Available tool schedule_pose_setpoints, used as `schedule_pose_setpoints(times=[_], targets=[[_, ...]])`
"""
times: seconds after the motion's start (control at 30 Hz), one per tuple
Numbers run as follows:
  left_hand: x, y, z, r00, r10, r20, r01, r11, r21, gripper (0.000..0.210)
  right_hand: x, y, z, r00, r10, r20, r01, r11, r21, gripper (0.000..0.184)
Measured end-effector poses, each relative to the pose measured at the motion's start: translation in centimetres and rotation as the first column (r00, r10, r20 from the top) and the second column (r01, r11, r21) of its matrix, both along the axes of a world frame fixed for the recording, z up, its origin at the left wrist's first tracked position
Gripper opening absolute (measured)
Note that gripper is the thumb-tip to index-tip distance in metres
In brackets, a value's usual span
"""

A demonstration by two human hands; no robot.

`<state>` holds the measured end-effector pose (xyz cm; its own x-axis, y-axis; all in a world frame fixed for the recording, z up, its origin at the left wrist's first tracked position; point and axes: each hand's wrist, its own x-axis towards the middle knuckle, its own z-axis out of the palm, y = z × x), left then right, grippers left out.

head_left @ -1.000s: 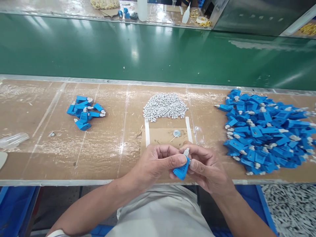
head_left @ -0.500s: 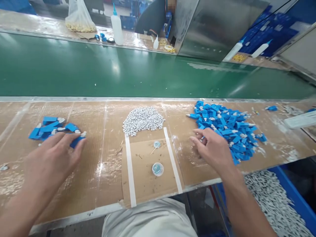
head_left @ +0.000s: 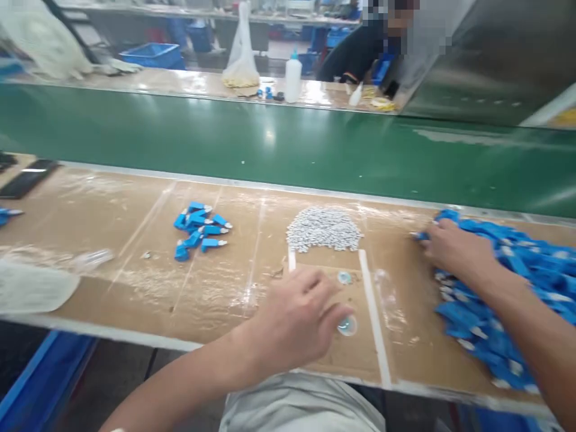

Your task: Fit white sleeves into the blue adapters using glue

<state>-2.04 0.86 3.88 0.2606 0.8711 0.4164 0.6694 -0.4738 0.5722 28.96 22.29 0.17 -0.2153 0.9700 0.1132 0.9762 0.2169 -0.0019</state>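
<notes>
Head view: the left hand (head_left: 310,318) hovers over a cardboard sheet (head_left: 333,363) at the near middle of the table (head_left: 135,294); its fingers are curled and its thumb stands apart from them, with nothing visible between; just right of its thumb sits a small clear cup (head_left: 351,325) with bluish contents, and farther off lies a smaller pale-blue disc (head_left: 344,277).

The right hand (head_left: 454,246) reaches into the far left edge of a large pile of blue pieces (head_left: 477,330) with whitish tips; its fingertips are at a blue piece (head_left: 422,236), but whether they pinch it I cannot tell; the forearm crosses above the pile.

Between the hands and farther away lies a heap of small grey-white bits (head_left: 324,228); to its left, well apart from both hands, is a smaller blue cluster (head_left: 198,231); beyond the table runs a green surface (head_left: 270,138).
</notes>
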Motion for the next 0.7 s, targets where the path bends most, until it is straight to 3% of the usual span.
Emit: schedule_pose_setpoints(times=[0.1,0.2,0.27,0.4,0.47,0.57,0.63,0.7], targets=[[0.8,0.4,0.7,0.995,-0.065,0.075,0.077,0.982,-0.170,0.029,-0.9,-3.0,1.1,0.979,0.071,-0.193,-0.066,0.997,0.031,0.023],[1.8,0.5,1.1,0.963,-0.021,0.269,0.116,0.932,-0.343,0.049,-3.9,-9.2,2.9,0.818,0.210,-0.535,-0.257,0.966,-0.014,0.031],[2.7,0.7,0.9,0.894,0.035,0.447,0.170,0.897,-0.409,0.060,-6.9,-13.5,3.7,0.751,0.286,-0.595,-0.293,0.952,0.088,0.029],[3.9,1.0,-0.5,0.702,0.104,0.705,0.272,0.875,-0.400,0.043,-11.0,-17.8,3.8,0.635,0.408,-0.656,-0.367,0.906,0.209,0.022],[3.5,1.0,-1.2,0.635,0.159,0.756,0.288,0.859,-0.423,0.037,-10.6,-17.9,3.3,0.575,0.336,-0.746,-0.396,0.912,0.106,0.031],[1.9,1.0,-2.3,0.505,0.310,0.806,0.292,0.817,-0.497,0.037,-7.8,-17.4,2.1,0.534,0.103,-0.839,-0.320,0.943,-0.088,0.041],[0.9,0.9,-3.2,0.420,0.405,0.812,0.288,0.790,-0.542,0.039,-6.2,-17.5,0.9,0.548,-0.003,-0.837,-0.236,0.959,-0.158,0.033],[0.3,0.7,-4.1,0.368,0.462,0.807,0.305,0.760,-0.574,0.036,-5.8,-17.9,-0.5,0.558,-0.071,-0.827,-0.232,0.943,-0.237,0.026]])
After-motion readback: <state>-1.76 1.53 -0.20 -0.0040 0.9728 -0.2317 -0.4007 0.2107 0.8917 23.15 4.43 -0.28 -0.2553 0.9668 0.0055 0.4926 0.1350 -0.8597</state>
